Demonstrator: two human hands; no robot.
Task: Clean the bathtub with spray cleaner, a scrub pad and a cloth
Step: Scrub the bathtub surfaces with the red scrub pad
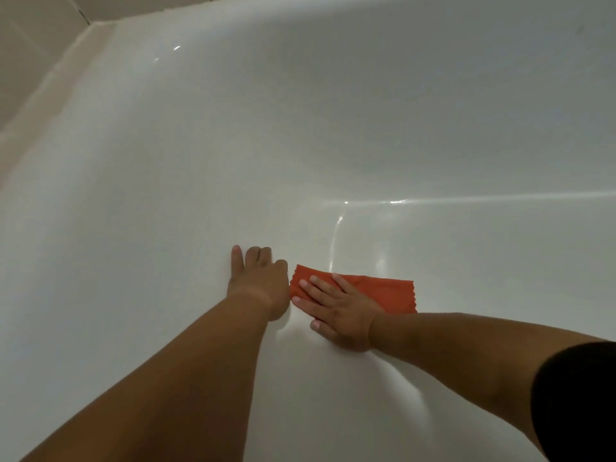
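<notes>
The white bathtub (pixel 300 128) fills almost the whole head view, its glossy inner wall and floor showing streaks of reflected light. An orange cloth (pixel 386 293) lies folded flat on the tub surface near the lower middle. My right hand (pixel 336 311) presses on the cloth's left part with straight, spread fingers. Just left of the cloth, my left hand (pixel 258 278) rests flat against the tub surface, fingers pointing away from me. The two hands nearly touch. No spray cleaner or scrub pad is in view.
Beige wall tiles (pixel 36 45) and the tub's rim (pixel 66 81) run along the upper left corner. A black sleeve (pixel 576 395) covers my right upper arm at the lower right edge.
</notes>
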